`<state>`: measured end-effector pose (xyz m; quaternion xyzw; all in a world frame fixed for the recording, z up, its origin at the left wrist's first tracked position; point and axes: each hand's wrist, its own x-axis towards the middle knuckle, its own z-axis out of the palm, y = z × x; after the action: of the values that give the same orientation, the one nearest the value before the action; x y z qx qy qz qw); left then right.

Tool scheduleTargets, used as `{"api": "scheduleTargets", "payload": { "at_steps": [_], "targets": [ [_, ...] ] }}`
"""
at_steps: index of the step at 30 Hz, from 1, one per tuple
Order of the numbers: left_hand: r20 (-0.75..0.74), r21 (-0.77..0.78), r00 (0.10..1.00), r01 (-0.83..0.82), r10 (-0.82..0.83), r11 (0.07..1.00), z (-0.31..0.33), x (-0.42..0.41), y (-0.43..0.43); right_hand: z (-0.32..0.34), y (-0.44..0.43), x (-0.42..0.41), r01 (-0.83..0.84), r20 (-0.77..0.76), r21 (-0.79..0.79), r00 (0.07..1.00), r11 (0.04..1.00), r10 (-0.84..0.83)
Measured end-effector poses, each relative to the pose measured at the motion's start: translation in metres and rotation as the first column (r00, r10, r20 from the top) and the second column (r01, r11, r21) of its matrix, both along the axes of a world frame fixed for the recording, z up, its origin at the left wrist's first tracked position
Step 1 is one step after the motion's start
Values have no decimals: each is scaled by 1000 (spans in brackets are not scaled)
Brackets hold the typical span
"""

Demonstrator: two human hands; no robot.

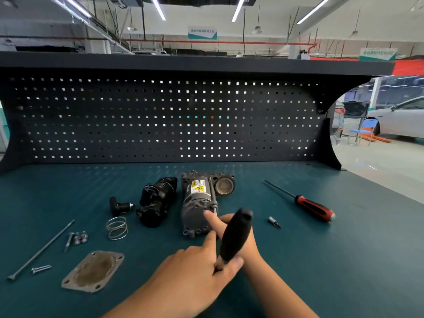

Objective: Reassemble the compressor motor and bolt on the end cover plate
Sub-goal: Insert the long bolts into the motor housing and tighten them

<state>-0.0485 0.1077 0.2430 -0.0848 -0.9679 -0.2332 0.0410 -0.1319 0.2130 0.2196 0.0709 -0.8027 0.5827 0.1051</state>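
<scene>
**Head view.** Left hand (195, 269) pinches the narrow end of a black-handled driver (236, 235), thumb against its collar. Right hand (221, 227), just beyond, lays a fingertip on the near end of the compressor motor (199, 203) beside a through-bolt (211, 189); its other fingers are hidden (grip cannot be told). End cover plate (93, 270) lies flat, well left of the left hand. Motor judged heavy, rigid, apt to roll: steady it round the housing. Plate thin, stiff: lift by an edge.
</scene>
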Motion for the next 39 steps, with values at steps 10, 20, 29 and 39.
{"api": "scheduleTargets", "payload": {
  "at_steps": [10, 20, 29, 39],
  "targets": [
    [454, 890, 841, -413, -295, 192, -21, 16, 7, 2, -2, 0, -146, 262, -375, 931, 916, 255],
    [313, 812, 939, -188, -141, 553, -12, 12, -6, -3, -5, 0, 7, 45, 8, 999, 1000, -8],
    [-136, -348, 990, -11, -39, 937, -11, 4, 14, -2, 1, -2, -21, -48, 31, 999, 999, 23],
    [-49, 158, 995, 97, -90, 983, -28, 2, -3, -1, -3, -4, -90, 63, -99, 993, 991, 96]
  ]
}}
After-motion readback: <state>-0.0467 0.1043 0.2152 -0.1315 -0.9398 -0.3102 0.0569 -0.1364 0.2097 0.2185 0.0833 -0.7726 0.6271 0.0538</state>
